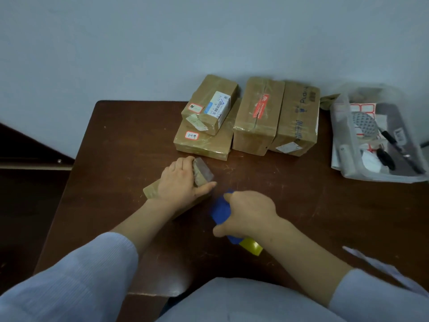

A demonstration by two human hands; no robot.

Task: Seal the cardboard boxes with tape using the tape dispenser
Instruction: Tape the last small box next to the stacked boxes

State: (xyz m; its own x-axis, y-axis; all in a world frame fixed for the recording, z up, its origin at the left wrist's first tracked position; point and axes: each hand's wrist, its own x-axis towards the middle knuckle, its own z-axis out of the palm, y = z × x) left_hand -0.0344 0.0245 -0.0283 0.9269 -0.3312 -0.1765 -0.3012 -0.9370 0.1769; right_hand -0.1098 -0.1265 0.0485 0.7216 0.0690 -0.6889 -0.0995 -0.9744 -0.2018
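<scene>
Two grips were busy: the left grip (183, 180) held a small box (203, 174) on the counter (290, 194); the right grip (249, 213) clutched the blue dispenser (220, 211).

A red-bordered label (194, 107) on the upper stacked box (210, 98) reads "01". A similar label (192, 135) on the box beneath (209, 145) reads "3-1-9". The rightmost box (299, 119) bears the printed letters "Plan".

Blue tape dispenser (220, 209) (yellow tape), tan boxes (256, 117), dark brown table (130, 140)
</scene>
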